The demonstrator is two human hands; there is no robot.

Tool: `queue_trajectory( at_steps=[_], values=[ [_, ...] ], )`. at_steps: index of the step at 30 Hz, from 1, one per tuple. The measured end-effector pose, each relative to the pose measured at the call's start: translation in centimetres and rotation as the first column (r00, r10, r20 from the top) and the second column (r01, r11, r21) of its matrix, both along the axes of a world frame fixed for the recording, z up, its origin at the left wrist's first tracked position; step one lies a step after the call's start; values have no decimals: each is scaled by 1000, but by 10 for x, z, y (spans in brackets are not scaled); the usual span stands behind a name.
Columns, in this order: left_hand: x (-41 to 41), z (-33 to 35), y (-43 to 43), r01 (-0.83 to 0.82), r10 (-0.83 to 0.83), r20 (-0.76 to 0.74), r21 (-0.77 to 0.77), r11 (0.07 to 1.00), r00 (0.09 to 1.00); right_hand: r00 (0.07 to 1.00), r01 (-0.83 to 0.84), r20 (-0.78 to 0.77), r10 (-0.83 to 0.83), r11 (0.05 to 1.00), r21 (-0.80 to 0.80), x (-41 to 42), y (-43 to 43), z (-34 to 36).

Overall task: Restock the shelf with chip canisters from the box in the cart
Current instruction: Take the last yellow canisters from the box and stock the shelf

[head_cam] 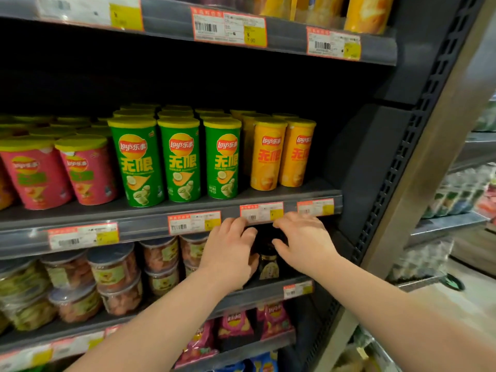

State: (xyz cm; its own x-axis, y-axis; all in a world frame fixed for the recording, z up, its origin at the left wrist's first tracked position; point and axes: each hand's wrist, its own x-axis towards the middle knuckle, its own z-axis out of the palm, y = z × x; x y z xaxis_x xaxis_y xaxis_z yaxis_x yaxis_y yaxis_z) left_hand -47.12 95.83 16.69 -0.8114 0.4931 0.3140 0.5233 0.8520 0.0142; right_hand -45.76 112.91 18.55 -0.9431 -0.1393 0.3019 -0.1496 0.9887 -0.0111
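Observation:
Both my hands reach into the right end of the lower shelf (263, 294), under its price rail. My left hand (228, 251) and my right hand (303, 242) close from either side on a dark chip canister (264, 237), which is mostly hidden in shadow. Just below it stands another dark canister with a gold label (268, 267). On the shelf above stand rows of green canisters (182, 162), yellow canisters (268, 157) and pink canisters (86, 173). The box and the cart are out of view.
Clear tubs of snacks (115, 275) fill the lower shelf to the left of my hands. Pink chip bags (236, 326) hang on the shelf beneath. The dark shelf upright (389, 189) stands close on the right, with another aisle's shelves (456, 200) beyond it.

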Motion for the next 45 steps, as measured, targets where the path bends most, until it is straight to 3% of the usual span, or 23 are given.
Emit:
queue_trajectory(
  at_steps=[6,17,27,34,45],
  values=[
    [30,-25,-20,-120,139,145,-127,985,980,985,-81,160,70,995,62,21,-19,-29],
    [140,-60,-55,-363,396,368,-157,918,841,901,-311,344,265,946,87,92,-52,-66],
    [272,-94,-127,-625,649,399,-208,752,648,724,-588,459,515,809,21,177,-132,-98],
    [327,-105,-181,-712,708,427,-186,677,563,667,-676,456,589,736,39,212,-188,-104],
    [438,-100,-375,-844,819,387,-159,511,423,556,-789,448,700,615,20,282,-401,-108]
  ],
)
